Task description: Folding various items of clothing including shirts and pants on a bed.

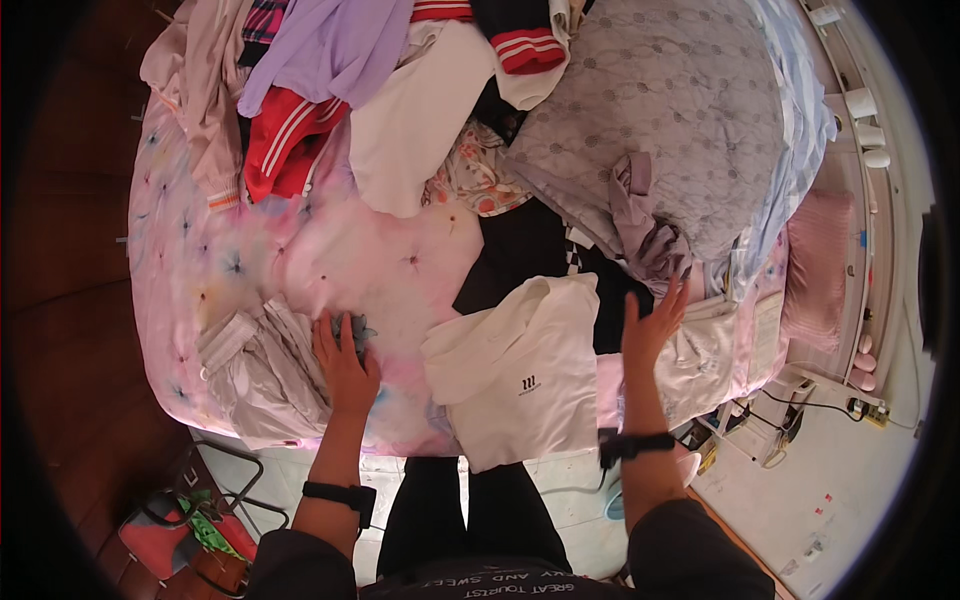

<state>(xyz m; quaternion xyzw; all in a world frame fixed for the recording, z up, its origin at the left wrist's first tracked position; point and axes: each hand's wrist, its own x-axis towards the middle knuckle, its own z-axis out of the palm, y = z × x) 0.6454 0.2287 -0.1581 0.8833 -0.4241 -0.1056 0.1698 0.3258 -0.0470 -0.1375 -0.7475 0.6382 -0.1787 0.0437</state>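
A white garment (525, 375) with a small dark print lies loosely folded at the bed's near edge, between my hands. My left hand (346, 367), fingers spread, is over the patterned bedsheet (360, 255), beside a crumpled light grey-beige garment (262, 375). To the right, my right hand (654, 322) is open, its thumb apart from the fingers, near a black garment (611, 300) and a crumpled mauve cloth (641, 217). Neither hand holds anything. Whether my right fingertips touch the mauve cloth, I cannot tell. A folded off-white garment (697, 352) lies right of my right hand.
Across the far side lie a lilac garment (330, 52), a red striped garment (285, 146), a white garment (420, 112) and a grey quilt (675, 97). A pink pillow (819, 270) is at right. A metal-framed chair (225, 480) stands at lower left; cables and a power strip (874, 412) are at right.
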